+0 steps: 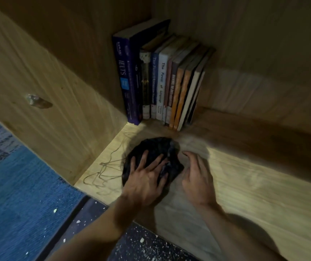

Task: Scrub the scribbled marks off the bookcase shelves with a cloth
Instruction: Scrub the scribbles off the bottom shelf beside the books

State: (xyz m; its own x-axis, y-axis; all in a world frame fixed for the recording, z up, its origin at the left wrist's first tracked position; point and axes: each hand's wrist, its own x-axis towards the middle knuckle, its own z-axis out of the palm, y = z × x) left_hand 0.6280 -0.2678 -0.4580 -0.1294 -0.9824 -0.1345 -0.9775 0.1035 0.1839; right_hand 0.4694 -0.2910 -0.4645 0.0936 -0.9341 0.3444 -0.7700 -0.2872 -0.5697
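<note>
A dark, bunched cloth (156, 147) lies on the wooden shelf (245, 185) near its left corner. My left hand (144, 178) presses flat on the cloth with its fingers spread. Beside the cloth on the right, my right hand (196, 174) rests on the bare shelf, its fingers loosely bent and touching the cloth's edge. Thin scribbled pencil-like marks (103, 170) loop across the shelf to the left of the cloth, up to the side wall.
A row of several upright books (162, 81) stands against the back left corner. The bookcase's left side wall (47, 81) rises close by. Blue carpet (19, 194) and speckled dark floor (132, 242) lie below the shelf's front edge.
</note>
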